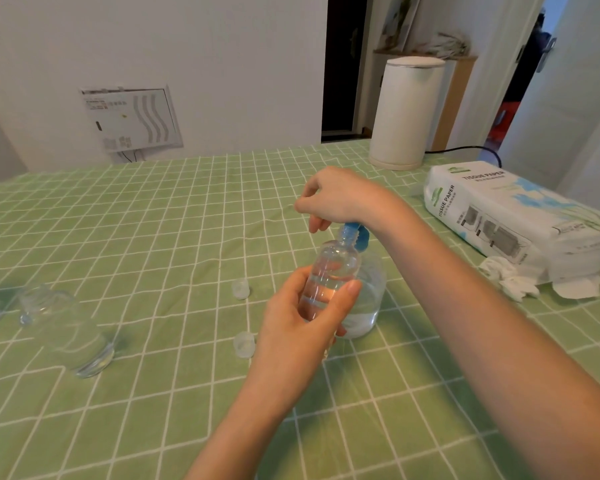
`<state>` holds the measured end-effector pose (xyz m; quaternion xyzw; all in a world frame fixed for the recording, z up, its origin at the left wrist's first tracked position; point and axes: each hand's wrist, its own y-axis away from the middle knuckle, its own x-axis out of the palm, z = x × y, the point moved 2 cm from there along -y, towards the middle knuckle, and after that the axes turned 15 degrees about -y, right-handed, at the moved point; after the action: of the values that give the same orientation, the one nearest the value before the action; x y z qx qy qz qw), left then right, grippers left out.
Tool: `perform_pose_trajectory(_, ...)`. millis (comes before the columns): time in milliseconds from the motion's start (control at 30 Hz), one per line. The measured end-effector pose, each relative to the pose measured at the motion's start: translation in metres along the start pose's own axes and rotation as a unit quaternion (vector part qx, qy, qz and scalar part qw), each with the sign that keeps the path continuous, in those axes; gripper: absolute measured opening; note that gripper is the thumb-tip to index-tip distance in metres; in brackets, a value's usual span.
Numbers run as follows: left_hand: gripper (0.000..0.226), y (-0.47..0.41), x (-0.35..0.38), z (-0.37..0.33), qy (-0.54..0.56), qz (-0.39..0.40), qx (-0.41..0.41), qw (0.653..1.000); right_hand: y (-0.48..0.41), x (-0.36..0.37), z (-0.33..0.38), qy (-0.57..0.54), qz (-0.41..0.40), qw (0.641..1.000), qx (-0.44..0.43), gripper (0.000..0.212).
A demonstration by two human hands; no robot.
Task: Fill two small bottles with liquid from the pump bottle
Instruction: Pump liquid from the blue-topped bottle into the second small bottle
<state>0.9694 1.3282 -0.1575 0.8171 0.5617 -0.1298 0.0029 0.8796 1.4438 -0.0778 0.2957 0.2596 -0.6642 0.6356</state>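
Green cloth (153, 220): left hand (302, 320) clamps part-filled small bottle (329, 271); right hand (340, 199) atop pump bottle (371, 296), fingers (317, 223) loose.

On my remote feed, two arms come into view, bare all the way to the frame edge: the left forearm (257, 410) and the longer, smooth right forearm (499, 323). The left hand (302, 313) and right hand (336, 199) are bare too, with slender fingers. The left thumbnail (353, 288) is short, rounded and plain.
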Motion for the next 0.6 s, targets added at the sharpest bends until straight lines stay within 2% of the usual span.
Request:
perform_pose_trajectory(267,0.041,-0.001,0.0,-0.0048,0.011,-0.012,0.006,1.0,-0.0008,-0.0097,0.0104,0.006,-0.011,1.0,-0.01,0.03)
perform_pose_trajectory(600,0.035,-0.0009,0.0002,-0.0036,0.01,-0.011,0.006,1.0,0.0007,-0.0058,0.0087,0.005,-0.011,1.0,0.0,0.035)
